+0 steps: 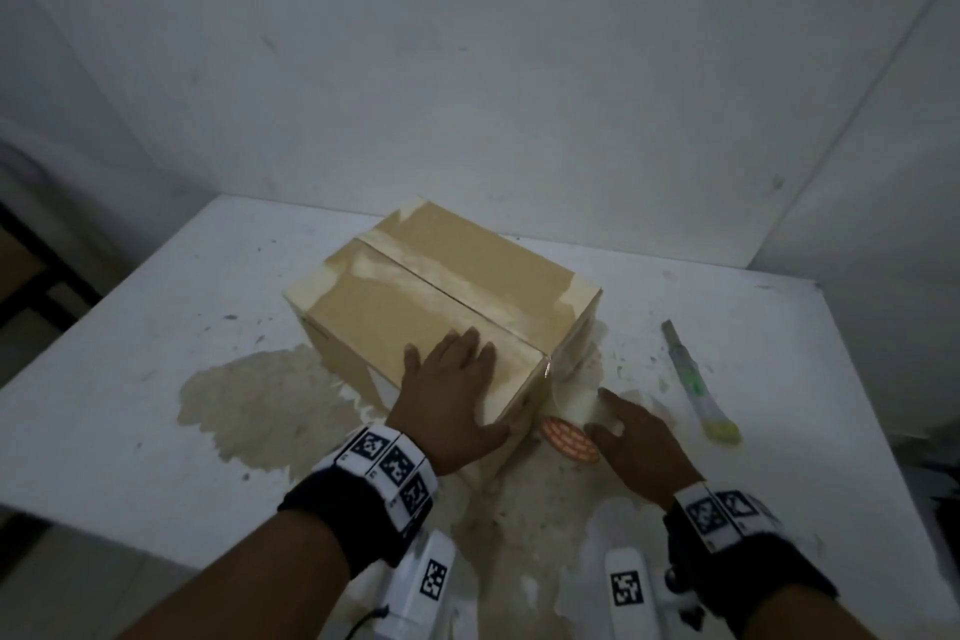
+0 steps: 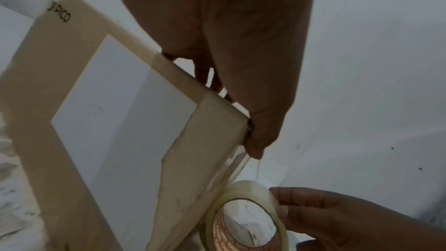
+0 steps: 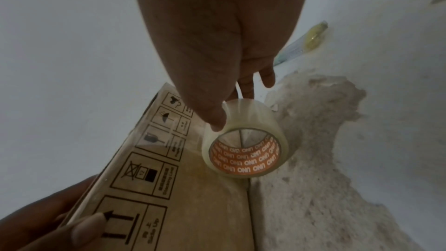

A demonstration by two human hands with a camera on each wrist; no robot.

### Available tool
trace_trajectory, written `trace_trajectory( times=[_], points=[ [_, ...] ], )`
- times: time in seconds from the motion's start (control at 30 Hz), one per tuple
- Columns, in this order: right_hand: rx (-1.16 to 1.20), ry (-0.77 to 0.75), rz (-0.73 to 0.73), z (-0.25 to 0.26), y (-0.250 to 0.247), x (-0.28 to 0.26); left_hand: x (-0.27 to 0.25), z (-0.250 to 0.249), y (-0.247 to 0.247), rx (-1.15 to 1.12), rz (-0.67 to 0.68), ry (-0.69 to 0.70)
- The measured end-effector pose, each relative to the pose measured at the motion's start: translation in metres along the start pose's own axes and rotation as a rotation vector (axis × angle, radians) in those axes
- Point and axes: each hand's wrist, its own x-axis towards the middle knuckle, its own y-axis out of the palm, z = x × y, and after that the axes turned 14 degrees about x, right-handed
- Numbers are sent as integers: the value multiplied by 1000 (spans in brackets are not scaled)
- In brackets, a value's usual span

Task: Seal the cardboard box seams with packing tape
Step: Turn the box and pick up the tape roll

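A brown cardboard box [image 1: 415, 296] lies on a white table [image 1: 130, 379], its top centre seam covered with clear tape. My left hand [image 1: 457, 379] presses flat on the box's near top corner, thumb [image 2: 260, 136] over the edge. My right hand [image 1: 623, 431] grips a clear packing tape roll [image 1: 569, 437] with an orange core, held against the box's near right side by the table. A strip of tape [image 2: 237, 167] runs from the top corner down to the roll [image 2: 251, 190]. In the right wrist view the thumb and fingers clasp the roll [image 3: 248, 121] beside the printed box side [image 3: 205, 207].
A utility knife [image 1: 696, 385] with a yellow-green handle lies on the table to the right of my right hand. Worn, stained patches [image 1: 260, 395] mark the tabletop around the box. White walls stand close behind the table.
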Motion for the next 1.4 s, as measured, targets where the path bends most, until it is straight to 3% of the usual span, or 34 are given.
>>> trace_trajectory(
  times=[0.53,0.93,1.23,1.4],
  points=[
    [232,-32,18,25,56,-16,10,73,-18,40,123,150],
    [355,50,-40,66,130,-22,33,144,-22,192,224,381],
    [444,1,-124,88,154,-27,35,146,-19,221,159,333],
    [452,10,-157,91,156,-26,35,134,-10,167,59,430]
  ],
)
